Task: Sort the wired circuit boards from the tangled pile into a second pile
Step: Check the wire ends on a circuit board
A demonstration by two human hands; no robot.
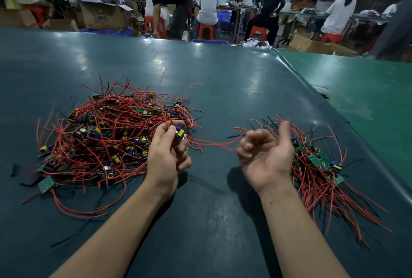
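Fingers (pixel 178 144) of the left hand (pixel 166 155) curl around a small circuit board (pixel 181 134) with a yellow capacitor, pinching it at the near right rim of the tangled pile (pixel 104 135). A red wire (pixel 214 144) runs from that board across to the right hand (pixel 266 157), palm up, whose curled fingers hook it. The second pile (pixel 321 166) lies just beside that hand, near the table's (pixel 200 72) right edge. The tangled pile sits toward the left edge.

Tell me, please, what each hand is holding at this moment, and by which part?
The left hand pinches a wired circuit board by its body; the right hand seems to hold its red wire.
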